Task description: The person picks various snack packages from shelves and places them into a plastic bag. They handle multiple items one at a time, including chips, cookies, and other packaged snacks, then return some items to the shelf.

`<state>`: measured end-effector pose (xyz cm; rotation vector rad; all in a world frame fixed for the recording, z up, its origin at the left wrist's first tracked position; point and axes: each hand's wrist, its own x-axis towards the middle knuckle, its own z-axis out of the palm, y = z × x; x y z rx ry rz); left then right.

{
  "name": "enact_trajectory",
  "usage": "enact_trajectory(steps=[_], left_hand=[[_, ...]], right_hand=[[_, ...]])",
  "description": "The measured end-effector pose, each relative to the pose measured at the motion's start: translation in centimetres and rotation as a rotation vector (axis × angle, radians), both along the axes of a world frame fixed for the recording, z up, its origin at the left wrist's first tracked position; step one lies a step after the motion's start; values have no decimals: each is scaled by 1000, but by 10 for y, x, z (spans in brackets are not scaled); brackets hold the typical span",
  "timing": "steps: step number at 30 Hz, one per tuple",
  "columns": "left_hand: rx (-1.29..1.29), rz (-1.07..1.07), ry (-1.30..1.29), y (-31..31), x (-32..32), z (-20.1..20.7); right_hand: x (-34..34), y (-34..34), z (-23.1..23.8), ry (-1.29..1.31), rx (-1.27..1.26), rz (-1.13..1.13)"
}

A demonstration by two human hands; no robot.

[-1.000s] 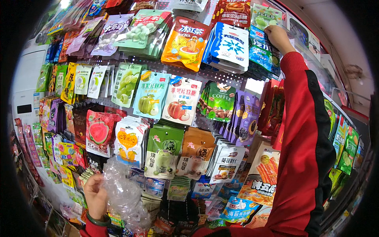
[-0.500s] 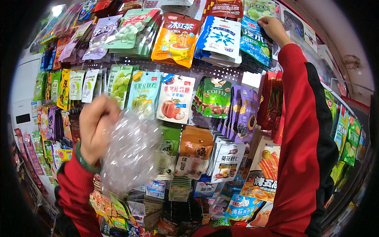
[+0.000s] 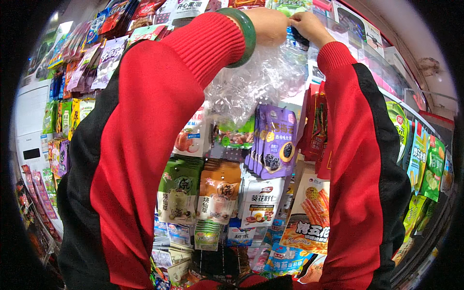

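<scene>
Both my hands meet at the top of the picture, in front of a wall of hanging snack pouches. My left hand (image 3: pixel 271 28), with a green bangle (image 3: pixel 245 38) at its wrist, is closed on a crumpled clear plastic bag (image 3: pixel 246 87) that hangs down below it. Right beside it, my right hand (image 3: pixel 311 28) has its fingers curled and pinched together, almost touching the left. What the right fingers hold is hidden. A dark blue piece of a pouch (image 3: pixel 296 36) shows just under them. The clear bag covers most of the pouches behind it.
Below hang purple pouches (image 3: pixel 275 140), a white pouch (image 3: pixel 262 200), brown pouches (image 3: pixel 218 188) and green pouches (image 3: pixel 179 183). A meat-snack pack (image 3: pixel 309 210) hangs at lower right. More packs (image 3: pixel 430 166) line the right side, beside a glass shelf (image 3: pixel 360 41).
My left hand has swung up and right with the clear bag, from the middle left to beside my right hand. My right hand has shifted slightly left and down.
</scene>
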<state>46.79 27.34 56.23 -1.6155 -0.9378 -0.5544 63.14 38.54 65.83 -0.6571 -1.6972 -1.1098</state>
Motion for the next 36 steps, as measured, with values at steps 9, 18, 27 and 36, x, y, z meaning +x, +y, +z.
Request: enact_trajectory(steps=[9, 18, 27, 36], left_hand=[[9, -10, -54, 41, 14, 22], [69, -56, -26, 62, 11, 32], [69, -29, 27, 64, 6, 36], [116, -101, -4, 69, 2, 33]], right_hand=[[0, 5, -4, -17, 54, 88], [2, 12, -11, 208, -303, 472], [12, 0, -27, 290, -814, 1122], [1, -5, -29, 365, -760, 1047]])
